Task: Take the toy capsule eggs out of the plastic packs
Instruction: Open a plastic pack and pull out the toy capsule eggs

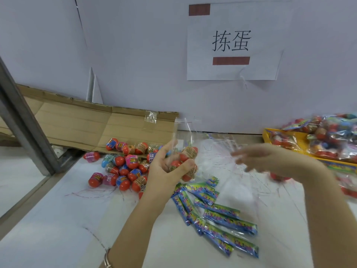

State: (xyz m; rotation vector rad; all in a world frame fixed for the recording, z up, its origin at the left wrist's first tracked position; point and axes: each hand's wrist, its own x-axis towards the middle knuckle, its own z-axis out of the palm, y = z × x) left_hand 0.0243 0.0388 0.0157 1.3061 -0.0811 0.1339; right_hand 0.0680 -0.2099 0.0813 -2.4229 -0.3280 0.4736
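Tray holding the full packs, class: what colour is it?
The tray is yellow, in the head view.

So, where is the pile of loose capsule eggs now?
In the head view the loose capsule eggs lie on the white table, left side, in front of the flattened cardboard, just left of the left hand.

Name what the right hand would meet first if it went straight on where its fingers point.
Probably the clear pack of eggs gripped by the left hand; depth is unclear.
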